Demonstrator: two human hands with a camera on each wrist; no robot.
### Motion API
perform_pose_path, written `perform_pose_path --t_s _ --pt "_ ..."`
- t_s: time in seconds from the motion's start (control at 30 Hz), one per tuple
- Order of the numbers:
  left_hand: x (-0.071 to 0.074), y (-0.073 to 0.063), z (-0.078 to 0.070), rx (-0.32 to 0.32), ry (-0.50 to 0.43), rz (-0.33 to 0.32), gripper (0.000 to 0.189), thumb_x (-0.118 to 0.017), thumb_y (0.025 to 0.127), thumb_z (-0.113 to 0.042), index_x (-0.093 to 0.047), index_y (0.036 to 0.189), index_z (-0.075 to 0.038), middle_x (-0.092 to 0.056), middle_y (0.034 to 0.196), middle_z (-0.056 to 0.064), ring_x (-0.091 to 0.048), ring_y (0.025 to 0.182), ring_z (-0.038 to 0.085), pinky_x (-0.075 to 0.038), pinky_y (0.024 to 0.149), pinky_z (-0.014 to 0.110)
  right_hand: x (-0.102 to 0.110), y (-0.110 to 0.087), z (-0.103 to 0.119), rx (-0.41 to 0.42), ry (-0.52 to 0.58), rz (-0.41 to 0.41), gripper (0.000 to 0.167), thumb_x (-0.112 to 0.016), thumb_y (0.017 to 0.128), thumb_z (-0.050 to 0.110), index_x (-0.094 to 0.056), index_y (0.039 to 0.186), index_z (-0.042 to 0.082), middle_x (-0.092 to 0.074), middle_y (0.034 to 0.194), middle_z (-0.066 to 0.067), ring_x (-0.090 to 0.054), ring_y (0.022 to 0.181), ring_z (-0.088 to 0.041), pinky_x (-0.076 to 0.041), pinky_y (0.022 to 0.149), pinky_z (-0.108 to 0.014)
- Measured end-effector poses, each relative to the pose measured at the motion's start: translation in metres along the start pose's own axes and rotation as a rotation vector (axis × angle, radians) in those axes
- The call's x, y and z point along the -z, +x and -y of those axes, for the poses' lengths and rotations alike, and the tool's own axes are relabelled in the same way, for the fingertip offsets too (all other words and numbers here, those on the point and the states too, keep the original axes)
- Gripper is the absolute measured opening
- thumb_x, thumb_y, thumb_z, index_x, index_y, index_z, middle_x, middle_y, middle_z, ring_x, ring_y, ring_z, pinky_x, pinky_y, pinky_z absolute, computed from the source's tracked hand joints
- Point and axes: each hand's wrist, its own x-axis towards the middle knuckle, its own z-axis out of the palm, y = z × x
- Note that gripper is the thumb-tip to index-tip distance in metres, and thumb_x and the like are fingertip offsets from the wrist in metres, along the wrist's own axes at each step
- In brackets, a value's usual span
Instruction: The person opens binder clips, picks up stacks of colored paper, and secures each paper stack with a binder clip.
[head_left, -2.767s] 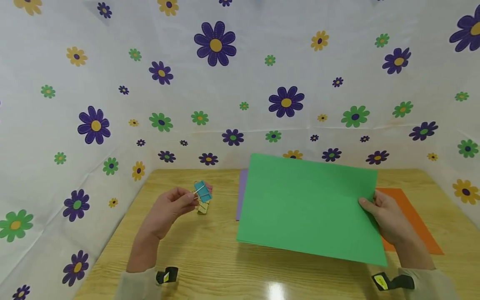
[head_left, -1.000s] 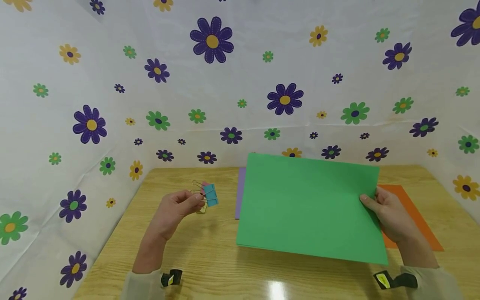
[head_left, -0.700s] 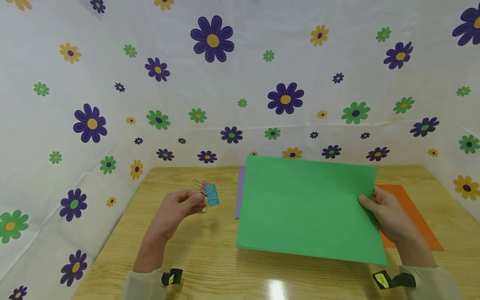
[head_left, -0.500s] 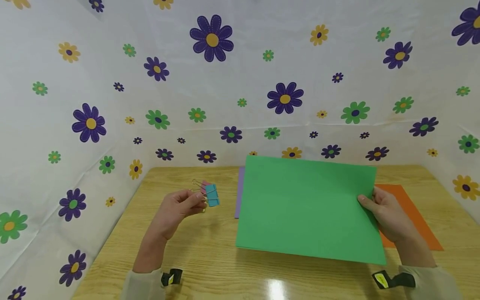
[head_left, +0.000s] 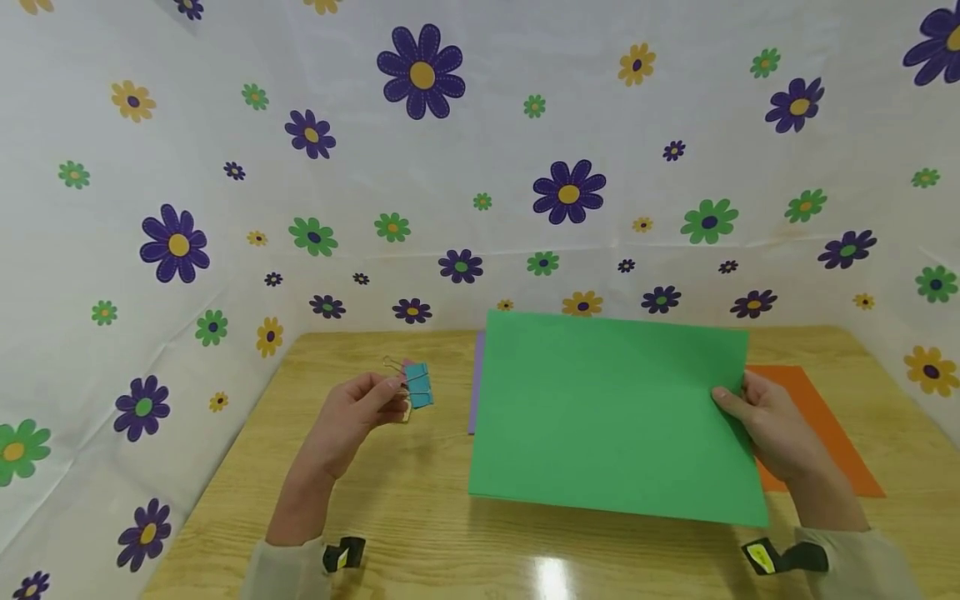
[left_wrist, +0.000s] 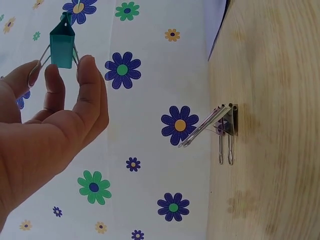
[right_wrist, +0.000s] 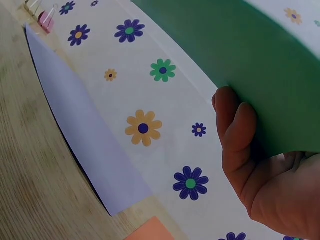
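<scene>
I see over the feed: clips (left_wrist: pixel 234 121) on the table (head_left: pixel 420 517) past my left hand (head_left: pixel 358 408); paper (head_left: pixel 607 417) stretching leftward from my right hand (head_left: pixel 771 425), a sheet (right_wrist: pixel 87 135) lying behind it.

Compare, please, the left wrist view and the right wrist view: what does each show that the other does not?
Only left wrist: the left hand pinching the blue binder clip by its wire handles.
Only right wrist: the right hand gripping the green paper, and a corner of the orange paper.
Both: part of the purple paper, other binder clips, the wooden table and the flowered cloth.
</scene>
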Motion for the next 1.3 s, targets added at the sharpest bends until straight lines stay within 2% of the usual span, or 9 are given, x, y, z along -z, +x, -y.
perform_pose_path --t_s 0.2,0.37,0.77,1.0,1.17,1.3 --pt "-0.002 -0.001 -0.002 0.009 -0.009 -0.023 0.03 -0.062 0.1 -0.026 -0.06 0.101 0.004 -0.064 0.095 0.005 -0.067 0.089 0.02 -0.056 0.087 0.035 0.0 0.0 0.0 0.009 0.005 0.001 0.059 -0.041 0.108 0.016 -0.012 0.143 -0.022 -0.066 0.104 0.009 -0.07 0.086 -0.012 -0.059 0.071 -0.031" --pt "-0.005 -0.001 -0.004 0.019 -0.012 -0.036 0.028 -0.065 0.098 -0.025 -0.06 0.099 0.003 -0.064 0.092 0.005 -0.067 0.086 0.018 -0.057 0.084 0.033 -0.001 0.0 0.001 0.006 0.004 0.002 0.061 -0.041 0.108 0.016 -0.011 0.144 -0.022 -0.066 0.105 0.011 -0.07 0.087 -0.012 -0.059 0.071 -0.031" --pt "-0.01 -0.001 -0.004 0.011 0.062 -0.028 0.028 -0.064 0.098 -0.026 -0.06 0.097 0.002 -0.064 0.092 0.007 -0.066 0.084 0.018 -0.057 0.082 0.031 0.0 -0.001 0.001 0.01 0.011 -0.002 0.059 -0.041 0.108 0.016 -0.014 0.143 -0.022 -0.066 0.105 0.01 -0.07 0.086 -0.012 -0.059 0.071 -0.031" --pt "-0.01 -0.001 -0.001 0.0 0.09 -0.025 0.025 -0.061 0.1 -0.018 -0.063 0.088 0.003 -0.064 0.091 0.009 -0.065 0.083 0.018 -0.056 0.081 0.03 0.0 -0.002 0.001 0.007 0.005 0.0 0.06 -0.042 0.108 0.016 -0.012 0.143 -0.023 -0.066 0.105 0.011 -0.07 0.087 -0.011 -0.059 0.071 -0.031" --pt "-0.011 -0.001 0.0 -0.009 0.105 -0.027 0.027 -0.06 0.1 -0.016 -0.061 0.086 0.007 -0.063 0.089 0.008 -0.065 0.082 0.017 -0.056 0.08 0.029 0.0 -0.002 0.0 0.015 0.01 0.001 0.056 -0.042 0.107 0.016 -0.017 0.142 -0.021 -0.066 0.106 0.01 -0.069 0.087 -0.011 -0.059 0.071 -0.031" --pt "-0.011 -0.001 -0.001 -0.021 0.12 -0.026 0.027 -0.06 0.1 -0.016 -0.062 0.085 0.006 -0.063 0.089 0.009 -0.065 0.082 0.016 -0.056 0.08 0.028 0.0 -0.002 0.001 0.009 0.01 -0.001 0.058 -0.042 0.107 0.015 -0.015 0.143 -0.022 -0.066 0.106 0.011 -0.07 0.087 -0.011 -0.059 0.071 -0.031"
